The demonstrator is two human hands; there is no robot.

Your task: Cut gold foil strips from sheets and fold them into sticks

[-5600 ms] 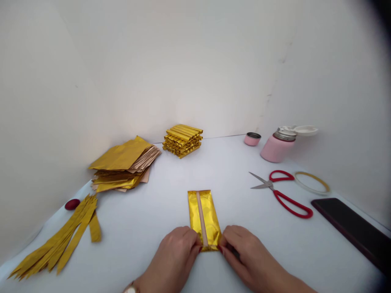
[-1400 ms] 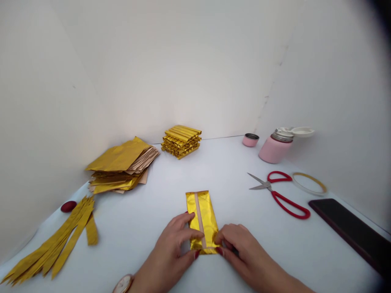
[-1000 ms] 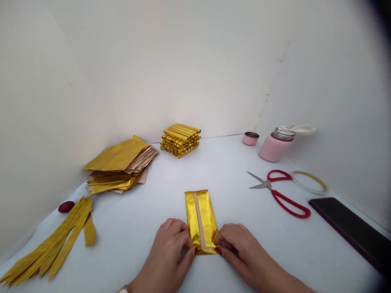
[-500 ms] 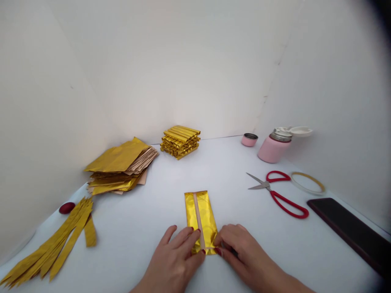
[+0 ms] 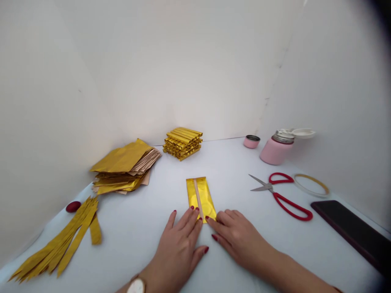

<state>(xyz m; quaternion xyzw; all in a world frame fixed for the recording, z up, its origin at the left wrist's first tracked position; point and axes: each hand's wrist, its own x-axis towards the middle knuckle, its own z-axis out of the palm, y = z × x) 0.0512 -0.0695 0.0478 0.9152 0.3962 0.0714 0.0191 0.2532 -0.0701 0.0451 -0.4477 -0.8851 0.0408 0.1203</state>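
Observation:
A folded sheet of gold foil paper (image 5: 208, 198) lies flat on the table in front of me, with a narrow tan strip running down its middle between the two folded sides. My left hand (image 5: 180, 244) is open, its fingertips resting on the paper's near left part and its thumb held out to the side. At the near right corner, my right hand (image 5: 236, 234) presses its index fingertip on the bottom edge; the thumb stands apart from it and the other fingers are partly curled. Neither hand grips the paper. The fingers cover its near edge in part.
Behind the sheet stands a stack of rolled gold strips (image 5: 183, 143). To the left are gold paper sheets (image 5: 122, 158), cut gold strips (image 5: 71, 240) and a dark red oval object (image 5: 73, 206). Rightward lie open red-handled scissors (image 5: 271, 187), tape (image 5: 311, 185), a pink bottle (image 5: 276, 151), its cap (image 5: 251, 141) and a black phone-like slab (image 5: 351, 232).
Both hands and the gold paper have shifted away from me. My right thumb and fingers have come off the paper's corner, leaving the index finger pressing; my left thumb has lifted away from the edge.

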